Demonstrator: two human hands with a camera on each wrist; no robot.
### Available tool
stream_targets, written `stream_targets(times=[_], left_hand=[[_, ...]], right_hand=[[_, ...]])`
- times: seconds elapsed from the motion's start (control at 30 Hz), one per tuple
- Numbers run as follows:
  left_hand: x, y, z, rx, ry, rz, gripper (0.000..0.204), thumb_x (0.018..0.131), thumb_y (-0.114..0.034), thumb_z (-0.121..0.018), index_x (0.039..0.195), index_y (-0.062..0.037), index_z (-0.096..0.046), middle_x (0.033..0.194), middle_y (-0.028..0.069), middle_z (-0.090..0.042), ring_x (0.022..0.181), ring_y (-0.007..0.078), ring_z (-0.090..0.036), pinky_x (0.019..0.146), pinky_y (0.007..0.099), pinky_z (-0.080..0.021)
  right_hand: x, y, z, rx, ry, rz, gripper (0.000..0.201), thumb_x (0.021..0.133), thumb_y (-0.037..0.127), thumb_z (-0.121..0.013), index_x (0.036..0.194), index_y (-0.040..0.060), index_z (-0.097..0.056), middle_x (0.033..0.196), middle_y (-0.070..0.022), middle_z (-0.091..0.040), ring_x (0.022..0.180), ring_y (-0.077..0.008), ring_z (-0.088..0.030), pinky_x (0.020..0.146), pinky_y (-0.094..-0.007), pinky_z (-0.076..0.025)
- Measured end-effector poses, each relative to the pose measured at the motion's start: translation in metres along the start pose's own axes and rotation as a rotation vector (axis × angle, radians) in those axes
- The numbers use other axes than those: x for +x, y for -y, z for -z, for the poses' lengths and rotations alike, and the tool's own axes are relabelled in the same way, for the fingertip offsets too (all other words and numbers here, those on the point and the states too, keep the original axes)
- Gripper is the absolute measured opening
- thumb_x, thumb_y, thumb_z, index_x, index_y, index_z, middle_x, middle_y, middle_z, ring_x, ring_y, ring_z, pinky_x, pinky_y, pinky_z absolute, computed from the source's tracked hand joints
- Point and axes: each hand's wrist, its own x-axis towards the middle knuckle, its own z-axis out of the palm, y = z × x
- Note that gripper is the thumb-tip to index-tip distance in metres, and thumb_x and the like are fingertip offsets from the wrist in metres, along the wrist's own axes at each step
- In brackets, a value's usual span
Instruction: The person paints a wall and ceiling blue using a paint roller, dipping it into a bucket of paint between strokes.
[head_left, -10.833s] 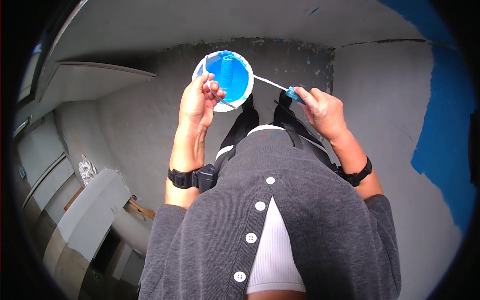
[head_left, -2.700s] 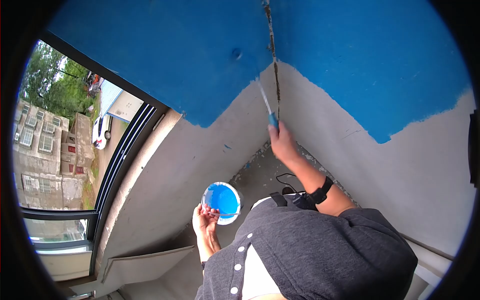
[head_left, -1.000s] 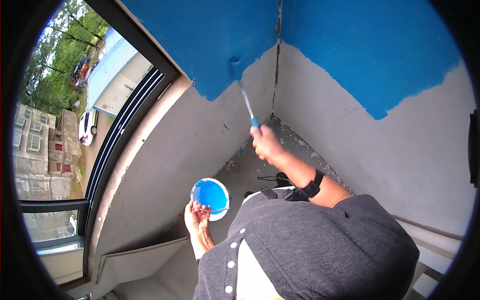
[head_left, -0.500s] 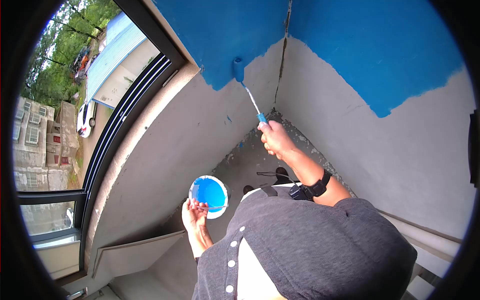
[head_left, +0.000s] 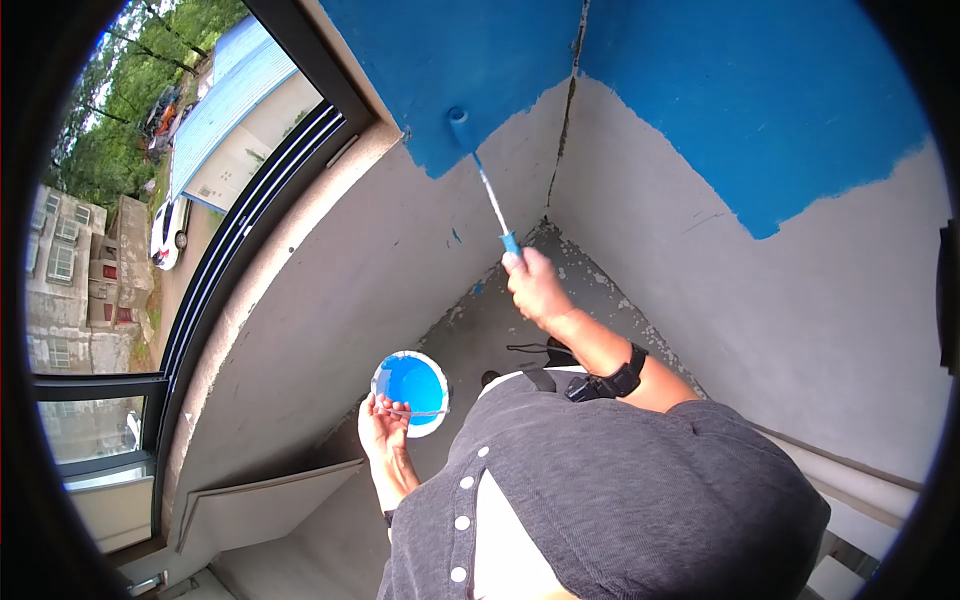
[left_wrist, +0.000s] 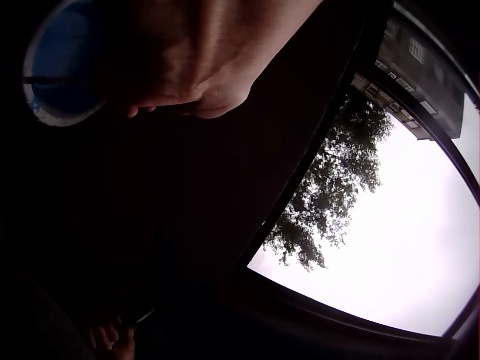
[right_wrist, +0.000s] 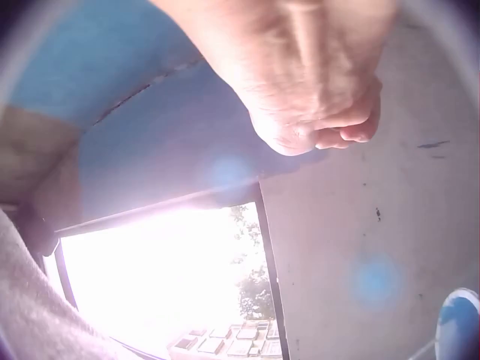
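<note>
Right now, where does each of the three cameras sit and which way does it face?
Head: on the head, looking down at the right hand raising the small blue paint roller to the blue-painted grey wall; both arms and grey cardigan show.
Left wrist: under the left hand, facing the window; dark.
Right wrist: below the right hand, facing the wall and window.
Shared: the round white pail of blue paint appears in all three.

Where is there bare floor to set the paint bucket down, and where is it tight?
Bare grey floor lies below the left hand and paint bucket, beside the sloped ledge. Toward the corner it is tight: feet, the right hand with the roller, and two walls closing in.
</note>
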Motion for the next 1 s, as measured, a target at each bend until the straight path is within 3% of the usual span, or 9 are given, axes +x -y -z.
stream_targets(times=[0.13, 0.2, 0.27, 0.33, 0.47, 0.63, 0.7, 0.83, 1.0], left_hand=[[-0.002, 0.002, -0.002, 0.007, 0.023, -0.004, 0.02, 0.083, -0.025, -0.05, 0.073, -0.008, -0.048, 0.063, 0.0019, -0.046, 0.06, 0.0169, -0.046, 0.066, 0.0356, -0.044], [-0.003, 0.002, -0.004, 0.01, 0.063, -0.002, 0.02, 0.083, -0.025, -0.05, 0.073, -0.008, -0.048, 0.063, 0.0019, -0.046, 0.06, 0.017, -0.046, 0.066, 0.0357, -0.044], [-0.006, 0.006, -0.011, 0.008, -0.005, -0.01, 0.02, 0.083, -0.025, -0.05, 0.073, -0.0078, -0.048, 0.063, 0.0022, -0.046, 0.059, 0.0171, -0.046, 0.066, 0.0362, -0.044], [-0.006, 0.007, -0.015, 0.02, -0.013, -0.002, 0.02, 0.083, -0.025, -0.05, 0.073, -0.0073, -0.047, 0.063, 0.0025, -0.046, 0.058, 0.0174, -0.047, 0.066, 0.0364, -0.044], [-0.006, 0.008, -0.023, 0.004, 0.042, 0.0, 0.021, 0.083, -0.025, -0.051, 0.073, -0.0071, -0.047, 0.063, 0.0024, -0.047, 0.06, 0.017, -0.047, 0.066, 0.0362, -0.044], [-0.006, 0.017, -0.025, -0.018, 0.053, -0.014, 0.019, 0.083, -0.023, -0.05, 0.071, -0.0082, -0.047, 0.062, 0.0018, -0.046, 0.059, 0.0166, -0.046, 0.067, 0.0358, -0.044], [-0.007, 0.022, -0.027, -0.02, 0.022, -0.014, 0.019, 0.083, -0.023, -0.05, 0.071, -0.0084, -0.047, 0.06, 0.0016, -0.046, 0.059, 0.0168, -0.046, 0.067, 0.0363, -0.043], [-0.013, 0.023, -0.027, -0.056, -0.001, -0.046, 0.02, 0.083, -0.023, -0.049, 0.07, -0.0084, -0.046, 0.059, 0.0015, -0.045, 0.057, 0.0168, -0.046, 0.066, 0.0366, -0.044], [-0.019, 0.03, -0.029, -0.095, -0.039, -0.074, 0.02, 0.084, -0.023, -0.047, 0.07, -0.008, -0.045, 0.058, 0.0016, -0.046, 0.055, 0.0166, -0.045, 0.065, 0.036, -0.044]], right_hand=[[0.04, 0.06, 0.052, 0.387, -0.082, -0.171, 0.028, 0.089, 0.03, -0.043, 0.073, 0.0079, -0.039, 0.052, 0.0024, -0.037, 0.034, -0.0075, -0.031, 0.029, -0.026, -0.025], [0.061, 0.069, 0.062, 0.39, -0.109, -0.135, 0.027, 0.089, 0.029, -0.042, 0.075, 0.0067, -0.04, 0.053, 0.0011, -0.039, 0.035, -0.0083, -0.034, 0.03, -0.0256, -0.027], [0.05, 0.063, 0.045, 0.206, -0.135, -0.132, 0.029, 0.089, 0.029, -0.042, 0.077, 0.0032, -0.043, 0.055, -0.0062, -0.047, 0.04, -0.0186, -0.045, 0.037, -0.0323, -0.037], [0.02, 0.033, 0.016, -0.169, -0.197, 0.17, 0.032, 0.086, 0.028, -0.046, 0.077, -0.002, -0.047, 0.07, -0.024, -0.055, 0.069, -0.042, -0.053, 0.061, -0.0456, -0.042], [-0.007, 0.002, 0.022, -0.202, -0.055, 0.238, 0.03, 0.085, 0.03, -0.048, 0.076, 0.0013, -0.048, 0.065, -0.021, -0.054, 0.063, -0.0407, -0.054, 0.056, -0.0446, -0.041], [0.006, 0.029, 0.074, -0.345, -0.211, 0.366, 0.027, 0.086, 0.03, -0.048, 0.085, 0.0029, -0.05, 0.065, -0.0186, -0.055, 0.064, -0.0395, -0.054, 0.053, -0.0439, -0.041], [0.012, 0.028, 0.083, -0.409, -0.334, 0.559, 0.026, 0.085, 0.028, -0.05, 0.09, 0.0016, -0.048, 0.069, -0.0183, -0.056, 0.065, -0.039, -0.054, 0.056, -0.0422, -0.042], [0.028, 0.015, 0.094, -0.217, -0.076, 0.522, 0.027, 0.085, 0.025, -0.052, 0.094, 0.0, -0.047, 0.075, -0.0188, -0.055, 0.067, -0.0358, -0.052, 0.06, -0.0395, -0.042], [0.039, 0.031, 0.093, -0.231, -0.097, 0.607, 0.028, 0.086, 0.022, -0.051, 0.105, 0.0017, -0.047, 0.082, -0.0193, -0.057, 0.074, -0.0358, -0.056, 0.064, -0.0368, -0.045]])
